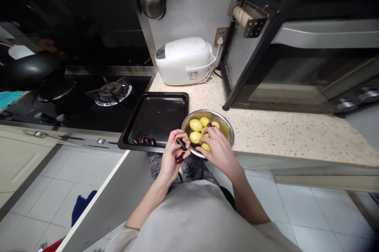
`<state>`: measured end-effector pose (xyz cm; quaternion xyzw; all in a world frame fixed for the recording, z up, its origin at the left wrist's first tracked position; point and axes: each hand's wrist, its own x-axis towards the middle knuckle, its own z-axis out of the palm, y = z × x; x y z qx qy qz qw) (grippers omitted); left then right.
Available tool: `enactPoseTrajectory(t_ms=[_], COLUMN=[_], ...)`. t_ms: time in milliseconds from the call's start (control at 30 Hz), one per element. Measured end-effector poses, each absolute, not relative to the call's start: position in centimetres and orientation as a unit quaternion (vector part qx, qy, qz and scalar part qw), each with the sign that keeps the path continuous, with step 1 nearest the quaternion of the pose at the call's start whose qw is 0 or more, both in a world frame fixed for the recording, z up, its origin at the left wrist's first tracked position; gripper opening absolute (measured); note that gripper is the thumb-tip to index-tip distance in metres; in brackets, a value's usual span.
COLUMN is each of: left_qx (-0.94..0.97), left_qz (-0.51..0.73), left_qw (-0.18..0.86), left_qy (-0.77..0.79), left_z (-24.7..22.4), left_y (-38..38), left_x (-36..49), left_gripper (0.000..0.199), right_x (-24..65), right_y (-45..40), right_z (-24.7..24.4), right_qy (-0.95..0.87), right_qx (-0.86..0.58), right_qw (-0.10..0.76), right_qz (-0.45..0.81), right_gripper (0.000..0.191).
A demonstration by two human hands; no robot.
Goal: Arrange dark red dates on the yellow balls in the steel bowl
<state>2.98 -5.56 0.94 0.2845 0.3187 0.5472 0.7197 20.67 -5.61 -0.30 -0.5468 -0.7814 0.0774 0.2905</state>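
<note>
My left hand [172, 153] is curled around dark purple oval fruits [181, 143], between the tray and the bowl. My right hand [217, 147] reaches into a round metal bowl [230, 129], its fingers bent among several yellow lemon-like fruits [196, 125]. A small dark fruit [209, 124] shows just beyond those fingers; whether they grip anything is hidden. To the left, a black rectangular baking tray [160, 116] holds several dark fruits [147, 141] along its near edge.
Behind the tray and bowl, a white rice cooker [185, 60] stands on the speckled counter [284, 133]. An oven [296, 74] in a black rack is at the right. A gas burner [111, 91] and a black wok [32, 68] are on the left. An open drawer or door [109, 200] sits below.
</note>
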Motion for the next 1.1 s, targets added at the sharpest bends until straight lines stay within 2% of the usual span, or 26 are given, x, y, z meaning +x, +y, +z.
enactPoseTrajectory(t_ms=[300, 467, 600, 767, 1100], left_qx=[0.292, 0.286, 0.281, 0.282, 0.297], left_qz=[0.550, 0.550, 0.548, 0.542, 0.537], left_qw=[0.716, 0.718, 0.725, 0.723, 0.718], left_qy=[0.316, 0.316, 0.310, 0.322, 0.329], left_z=[1.2, 1.1, 0.9, 0.7, 0.6], left_y=[-5.6, -5.6, -5.6, -5.6, -5.6], left_x=[2.6, 2.5, 2.6, 2.6, 2.7], left_gripper=[0.036, 0.035, 0.035, 0.036, 0.039], right_x=[19.7, 21.1, 22.3, 22.2, 22.7], right_y=[-5.0, -5.3, -5.2, -5.0, -5.7], right_z=[-0.4, 0.0, -0.2, -1.0, -1.0], right_qy=[-0.778, -0.731, -0.655, -0.626, -0.628], right_qx=[-0.569, -0.581, -0.647, -0.669, -0.678], right_qw=[0.261, 0.344, 0.388, 0.401, 0.382], right_qz=[0.051, 0.098, 0.039, 0.003, 0.033], right_gripper=[0.018, 0.011, 0.011, 0.016, 0.014])
